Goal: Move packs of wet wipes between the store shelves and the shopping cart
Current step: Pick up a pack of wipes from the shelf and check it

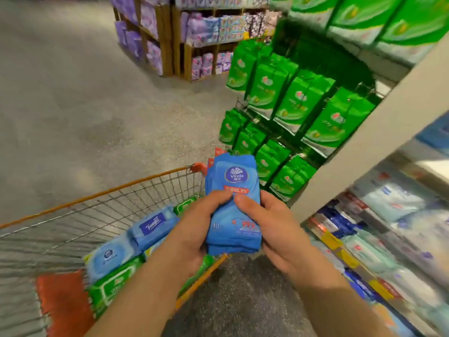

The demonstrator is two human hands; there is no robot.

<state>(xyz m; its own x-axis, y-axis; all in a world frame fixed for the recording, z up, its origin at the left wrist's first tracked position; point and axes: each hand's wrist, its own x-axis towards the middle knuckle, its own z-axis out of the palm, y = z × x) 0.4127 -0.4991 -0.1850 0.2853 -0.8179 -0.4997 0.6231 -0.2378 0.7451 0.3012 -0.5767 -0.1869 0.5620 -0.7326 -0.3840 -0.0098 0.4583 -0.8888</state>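
At lower centre of the frame we hold a blue pack of wet wipes (233, 205) in both hands, its long axis standing nearly upright and leaning slightly toward the top of the picture, its printed face turned to us. Our left hand (194, 229) wraps the pack's lower left edge from behind, thumb laid across the front; our right hand (269, 227) closes on the lower right edge, its thumb meeting the other at the red band in the middle of the label, so each grip is narrow and filled by the pack. What looks like more than one thin pack may be stacked together, though we cannot tell for sure. The pack hangs just past the right rim of the shopping cart (136, 183), which fills the lower left of the frame, and the blurred store shelves (379, 242) run down the lower right; from where it sits, the pack is between the two, with the left hand on the cart side and the right hand on the shelf side. Inside the cart lie several blue packs (155, 227) and green packs (114, 283), piled against its right wall beside an orange child-seat flap (63, 302). Green bagged goods (291, 110) hang on the rack at upper right.
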